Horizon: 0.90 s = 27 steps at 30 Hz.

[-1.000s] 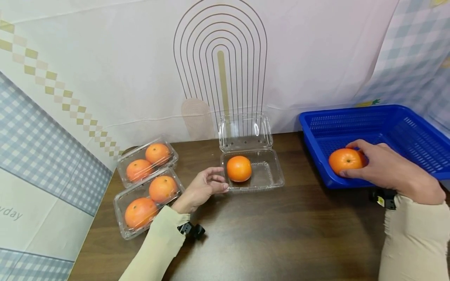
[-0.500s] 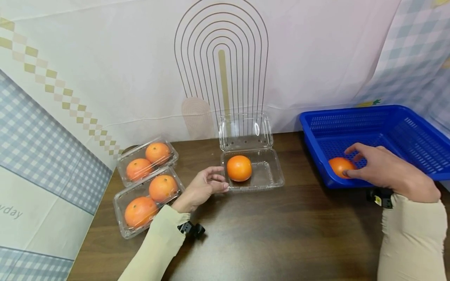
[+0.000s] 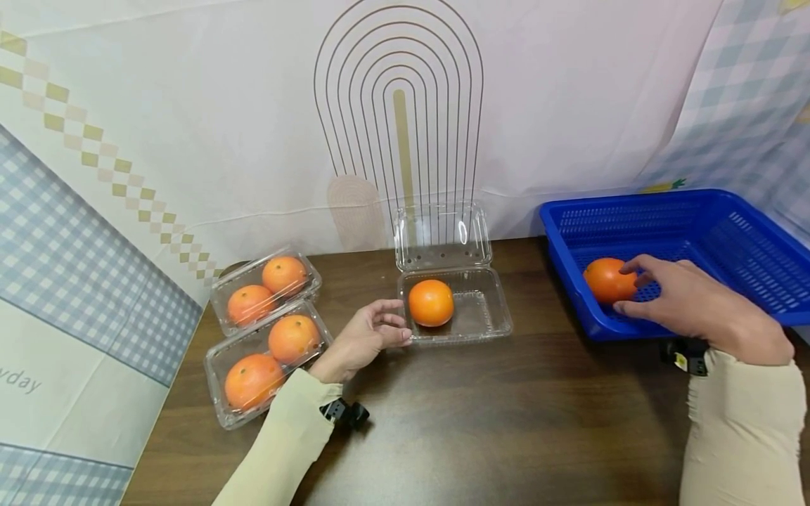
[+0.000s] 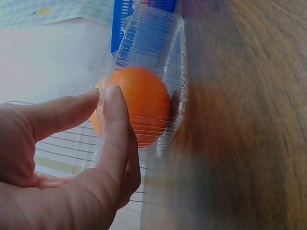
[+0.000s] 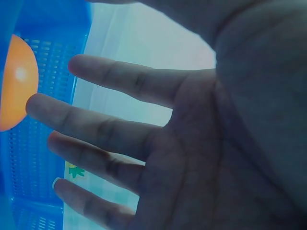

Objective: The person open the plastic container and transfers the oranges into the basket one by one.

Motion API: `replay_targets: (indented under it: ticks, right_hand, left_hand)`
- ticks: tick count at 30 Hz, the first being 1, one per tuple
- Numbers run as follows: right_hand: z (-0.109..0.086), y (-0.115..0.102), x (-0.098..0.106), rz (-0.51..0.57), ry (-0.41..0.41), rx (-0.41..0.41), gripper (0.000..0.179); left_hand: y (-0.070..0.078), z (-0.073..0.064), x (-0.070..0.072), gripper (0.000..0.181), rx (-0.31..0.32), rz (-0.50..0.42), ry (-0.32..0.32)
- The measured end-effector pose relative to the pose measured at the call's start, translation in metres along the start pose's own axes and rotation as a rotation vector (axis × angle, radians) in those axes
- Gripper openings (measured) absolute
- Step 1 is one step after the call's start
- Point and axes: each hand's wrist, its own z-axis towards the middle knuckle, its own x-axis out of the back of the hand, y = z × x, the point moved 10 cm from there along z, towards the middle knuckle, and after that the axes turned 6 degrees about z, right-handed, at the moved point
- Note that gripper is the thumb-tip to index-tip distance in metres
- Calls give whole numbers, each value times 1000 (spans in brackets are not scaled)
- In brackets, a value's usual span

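My left hand (image 3: 369, 337) pinches the left rim of a clear plastic clamshell (image 3: 477, 309) between thumb and fingers, as the left wrist view (image 4: 108, 143) also shows. The clamshell's lid (image 3: 443, 239) stands raised against the wall. One orange (image 3: 431, 303) sits in its left half. My right hand (image 3: 680, 292) reaches over the front left corner of a blue basket (image 3: 572, 299). An orange (image 3: 607, 280) lies in that corner, right by its fingertips. In the right wrist view the fingers (image 5: 91, 120) are spread and nearly straight, with the orange (image 5: 18, 86) at their tips.
Two closed clamshells, a rear one (image 3: 221, 309) and a front one (image 3: 218, 393), lie on the left of the brown table (image 3: 474, 422). Each holds two oranges. A patterned cloth wall (image 3: 538, 105) rises behind the table.
One second ago my right hand gripped the orange at the basket's corner. The fingers have since loosened, and the orange has shifted left and down into the basket. My left hand stays put.
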Motion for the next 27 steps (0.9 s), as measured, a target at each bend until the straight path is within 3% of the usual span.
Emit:
replay_targets:
  ticks: [10,15,27]
  right_hand:
    - [0,-20,7,-28,60,91,72]
    - [1,-29,9,-36,101,121,65]
    - [0,-67,12,28,205,286,51]
  left_hand:
    - [1,0,-2,62,-5,-7,-9]
    - [0,0,-1,62,-1,2,-8]
    - [-1,-1,-4,61,11,13,-25]
